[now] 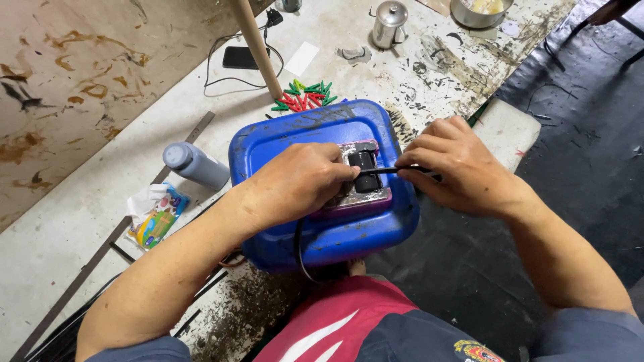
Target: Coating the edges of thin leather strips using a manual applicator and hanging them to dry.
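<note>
A blue plastic container (268, 154) lies on its side in front of me. On top of it rests a small flat device with a purple frame and silver face (359, 198), carrying black parts (364, 161). My left hand (295, 182) presses down on the device's left side, fingertips touching the black parts. My right hand (456, 167) pinches a thin black tool or cable (389, 171), whose tip meets the black parts. A black cable (298, 248) hangs down the container's front.
A grey bottle (194, 165) and a colourful packet with tissue (155, 216) lie to the left. Red and green clips (303, 97) sit behind the container beside a wooden pole (258, 47). Further back are a phone (240, 57), a metal canister (389, 24) and a metal bowl (463, 16).
</note>
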